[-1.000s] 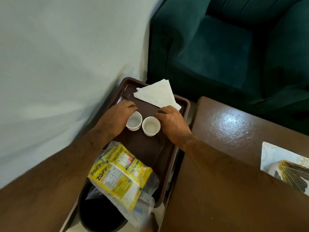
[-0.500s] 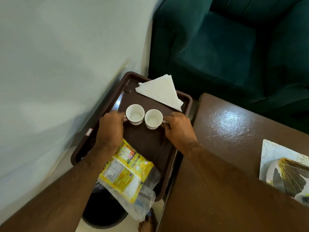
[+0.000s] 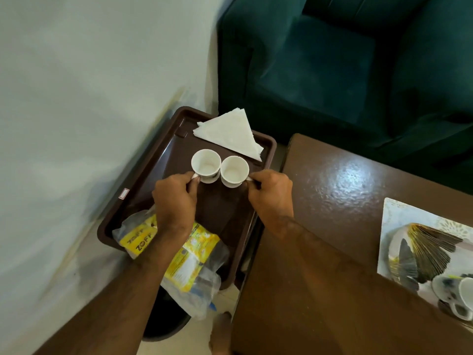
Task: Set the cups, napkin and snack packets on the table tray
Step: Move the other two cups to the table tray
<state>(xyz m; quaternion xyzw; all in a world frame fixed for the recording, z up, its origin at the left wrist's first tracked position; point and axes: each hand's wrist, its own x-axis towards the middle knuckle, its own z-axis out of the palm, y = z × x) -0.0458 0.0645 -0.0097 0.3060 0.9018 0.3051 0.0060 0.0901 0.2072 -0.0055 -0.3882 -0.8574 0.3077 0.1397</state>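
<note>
Premises appear to be a furnished sitting area, a lounge or guest room. Evidence: a dark green upholstered armchair [image 3: 340, 70] fills the upper right of the frame, set against a plain pale wall [image 3: 89, 73] at left. A glossy brown table [image 3: 332, 201] stands at right centre, bearing a decorative printed mat [image 3: 399, 226] at the right edge. A brown serving tray [image 3: 153, 160] with white teacups [image 3: 206, 163] and folded napkin [image 3: 229, 133] at centre indicates refreshment service.

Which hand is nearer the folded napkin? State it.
Right. The right hand sits just below the napkin corner, holding the right cup; the left hand is farther, down-left, holding the left cup.
</note>
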